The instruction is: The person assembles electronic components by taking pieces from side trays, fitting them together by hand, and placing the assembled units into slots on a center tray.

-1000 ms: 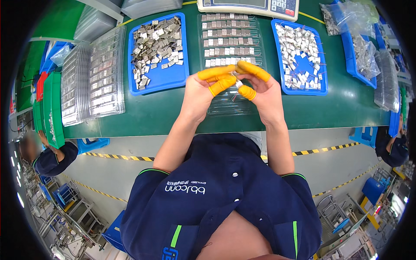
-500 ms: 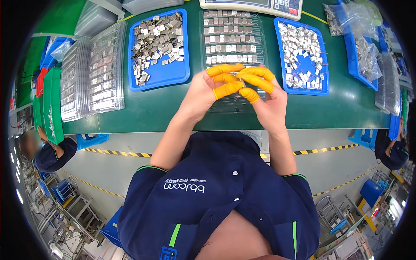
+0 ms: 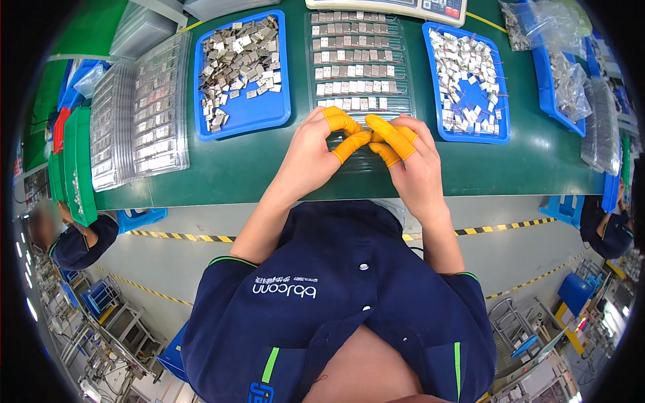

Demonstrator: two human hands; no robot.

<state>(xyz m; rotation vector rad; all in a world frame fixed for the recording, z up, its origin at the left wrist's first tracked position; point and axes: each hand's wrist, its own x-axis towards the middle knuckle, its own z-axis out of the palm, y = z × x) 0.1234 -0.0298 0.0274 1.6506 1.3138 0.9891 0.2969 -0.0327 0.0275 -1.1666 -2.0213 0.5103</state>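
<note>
My left hand (image 3: 310,151) and my right hand (image 3: 418,158) meet in front of me above the green table, yellow finger cots on several fingers. Their fingertips pinch together around a small connector, which the fingers almost wholly cover. Just beyond them lies a clear plastic tray (image 3: 410,84) with rows of small metal connectors (image 3: 356,70). To its left, a blue tray (image 3: 259,119) holds a heap of loose metal connector shells (image 3: 238,54). The blue tray on the right (image 3: 474,139) contains white connector pieces (image 3: 463,57) with thin wires.
Stacked clear trays of parts (image 3: 161,114) stand at the left, beside green bins (image 3: 82,161). A scale (image 3: 430,8) sits at the far edge. Bagged parts (image 3: 568,87) fill a blue bin at right. People (image 3: 84,238) in dark shirts work at both sides.
Both hands have come slightly nearer to me, and the fingers have curled and shifted around the small connector. The front row in the clear tray now shows more. The view has shifted a little.
</note>
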